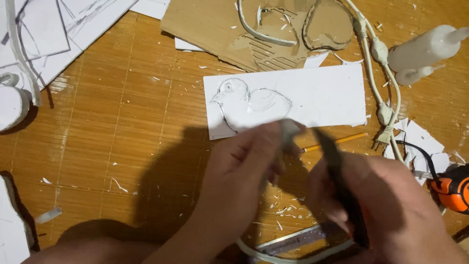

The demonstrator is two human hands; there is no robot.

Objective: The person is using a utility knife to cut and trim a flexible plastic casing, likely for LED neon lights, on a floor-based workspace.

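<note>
My left hand is closed on a small grey-white piece, blurred by motion, just below a white board with a pencil drawing of a bird. My right hand grips a long black tool that points up toward the piece. A yellow pencil lies on the bamboo mat between the board and my hands. A metal ruler lies under my hands near the bottom edge.
Cut cardboard lies at the top. White sheets fill the top left. A white cable with a plug runs down the right. White bottles and an orange and black tool sit at the right.
</note>
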